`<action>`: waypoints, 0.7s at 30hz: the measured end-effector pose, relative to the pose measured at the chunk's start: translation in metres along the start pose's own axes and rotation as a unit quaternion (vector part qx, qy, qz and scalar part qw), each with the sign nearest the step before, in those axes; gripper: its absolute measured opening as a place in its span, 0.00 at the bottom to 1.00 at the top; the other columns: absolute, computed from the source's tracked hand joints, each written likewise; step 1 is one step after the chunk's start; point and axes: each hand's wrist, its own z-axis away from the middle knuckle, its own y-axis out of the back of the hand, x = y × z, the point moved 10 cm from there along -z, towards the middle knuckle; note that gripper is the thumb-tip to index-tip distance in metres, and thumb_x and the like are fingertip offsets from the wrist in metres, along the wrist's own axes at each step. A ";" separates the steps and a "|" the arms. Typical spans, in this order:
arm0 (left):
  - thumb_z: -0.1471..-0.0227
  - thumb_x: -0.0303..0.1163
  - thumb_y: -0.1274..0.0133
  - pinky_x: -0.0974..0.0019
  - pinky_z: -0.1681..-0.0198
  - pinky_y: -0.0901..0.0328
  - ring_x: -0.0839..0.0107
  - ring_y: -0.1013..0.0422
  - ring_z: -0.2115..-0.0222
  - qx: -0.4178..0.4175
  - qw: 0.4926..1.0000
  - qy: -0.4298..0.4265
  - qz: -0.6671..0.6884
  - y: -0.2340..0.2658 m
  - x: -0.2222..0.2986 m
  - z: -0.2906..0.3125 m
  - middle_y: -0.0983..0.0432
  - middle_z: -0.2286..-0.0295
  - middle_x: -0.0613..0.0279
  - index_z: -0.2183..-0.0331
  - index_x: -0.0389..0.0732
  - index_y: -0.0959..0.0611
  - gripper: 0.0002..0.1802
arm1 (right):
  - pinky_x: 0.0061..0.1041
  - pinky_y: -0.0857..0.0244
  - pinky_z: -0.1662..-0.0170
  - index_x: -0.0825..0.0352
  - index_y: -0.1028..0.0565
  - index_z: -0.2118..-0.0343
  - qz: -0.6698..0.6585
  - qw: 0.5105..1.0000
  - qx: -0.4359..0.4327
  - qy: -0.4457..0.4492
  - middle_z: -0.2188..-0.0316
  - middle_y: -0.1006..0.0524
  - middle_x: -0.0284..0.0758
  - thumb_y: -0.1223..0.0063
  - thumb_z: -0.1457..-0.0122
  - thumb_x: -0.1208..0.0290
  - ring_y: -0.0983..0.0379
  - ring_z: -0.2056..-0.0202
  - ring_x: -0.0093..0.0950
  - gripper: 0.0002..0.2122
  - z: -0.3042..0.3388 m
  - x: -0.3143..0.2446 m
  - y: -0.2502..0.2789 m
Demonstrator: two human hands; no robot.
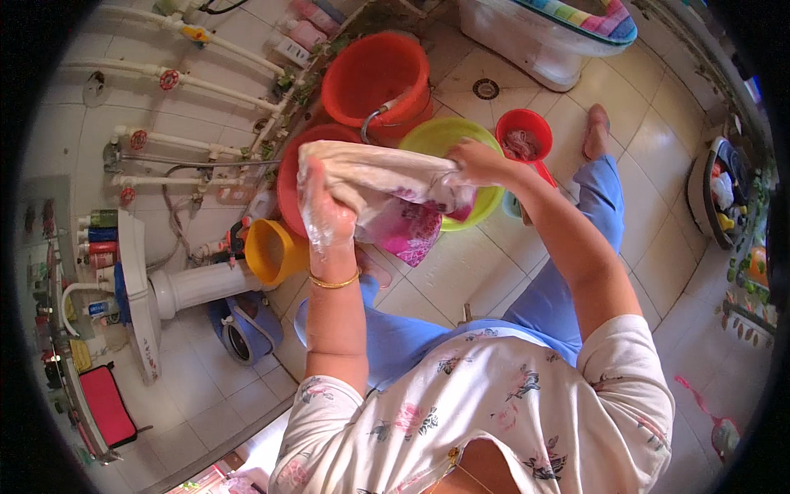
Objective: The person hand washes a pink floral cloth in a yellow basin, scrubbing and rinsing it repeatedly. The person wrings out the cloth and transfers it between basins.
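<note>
A wet white cloth with a magenta floral part [387,169] is stretched between my hands. My left hand [329,212], with suds on it, is closed on the cloth's left end. The right hand [476,161] grips the other end, over a yellow-green basin [491,204]. The magenta part hangs down below, and the cloth hides much of the basin. To the left, partly behind the cloth and my left hand, is a red basin [290,177].
A large orange-red bucket [333,86] stands beyond, with a shower hose [370,122] at its rim. A small red pot [501,123] holds wet cloth. An orange-yellow bucket [265,253] and a blue bucket [247,329] are at left. Pipes [214,86] run along the wall.
</note>
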 end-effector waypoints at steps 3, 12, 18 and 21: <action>0.45 0.57 0.57 0.54 0.47 0.41 0.59 0.36 0.51 0.075 0.989 0.031 0.124 0.018 -0.014 0.010 0.32 0.52 0.54 0.52 0.37 0.30 0.33 | 0.25 0.33 0.65 0.66 0.27 0.62 -0.608 0.753 0.189 -0.168 0.70 0.24 0.31 0.51 0.43 0.69 0.29 0.65 0.24 0.09 0.021 0.035 -0.003; 0.42 0.47 0.56 0.66 0.66 0.29 0.67 0.28 0.64 -0.100 0.908 0.255 0.318 -0.001 -0.168 0.032 0.29 0.58 0.59 0.55 0.47 0.29 0.19 | 0.38 0.32 0.65 0.53 0.28 0.61 0.177 0.929 0.281 0.165 0.81 0.27 0.35 0.45 0.56 0.59 0.25 0.76 0.35 0.17 0.043 -0.186 -0.035; 0.43 0.50 0.57 0.68 0.66 0.31 0.72 0.31 0.67 0.073 0.915 0.235 0.318 -0.008 -0.195 0.038 0.30 0.62 0.64 0.58 0.48 0.29 0.18 | 0.39 0.32 0.73 0.57 0.29 0.63 0.050 0.931 0.362 0.018 0.79 0.25 0.39 0.46 0.55 0.60 0.26 0.76 0.40 0.15 0.005 -0.107 0.008; 0.43 0.49 0.59 0.68 0.64 0.32 0.72 0.33 0.64 -0.037 0.944 0.187 0.269 -0.003 -0.183 0.029 0.32 0.65 0.66 0.61 0.48 0.29 0.16 | 0.38 0.32 0.73 0.59 0.29 0.68 0.120 0.922 0.363 0.057 0.80 0.25 0.40 0.46 0.56 0.61 0.26 0.77 0.41 0.12 0.023 -0.137 -0.012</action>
